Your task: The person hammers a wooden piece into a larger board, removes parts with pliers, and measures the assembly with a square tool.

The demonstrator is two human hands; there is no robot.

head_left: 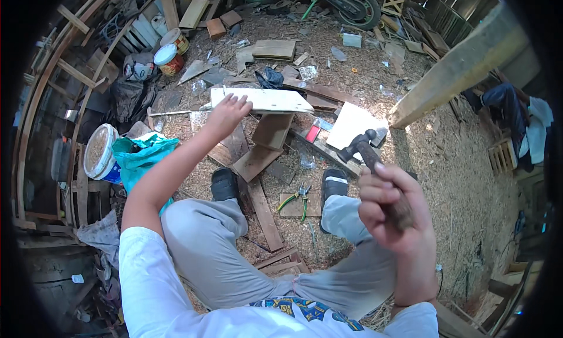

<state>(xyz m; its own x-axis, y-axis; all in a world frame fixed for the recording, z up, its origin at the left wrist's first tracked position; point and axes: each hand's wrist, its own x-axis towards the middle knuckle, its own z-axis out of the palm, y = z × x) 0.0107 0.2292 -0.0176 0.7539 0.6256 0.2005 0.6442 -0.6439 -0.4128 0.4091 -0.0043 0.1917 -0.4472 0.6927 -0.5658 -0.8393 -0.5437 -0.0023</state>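
Note:
My left hand (230, 113) grips the left part of a white board (275, 101), its fingers laid over the top and the thumb hidden. Beneath the board's right part stand joined brown wooden pieces (272, 131), reaching down toward the ground between my feet. My right hand (394, 206) is closed around the wooden handle of a hammer (368, 151), raised above my right knee. The dark metal head points away from me, apart from the board. Pliers with green and yellow handles (302, 202) lie on a small plank between my shoes.
A white square panel (355, 127) and a red box (313, 133) lie beyond my right foot. At the left are a white bucket (101, 153) and a teal bag (141, 156). A thick wooden post (463, 62) slants at the right; another person (510, 106) sits beyond it.

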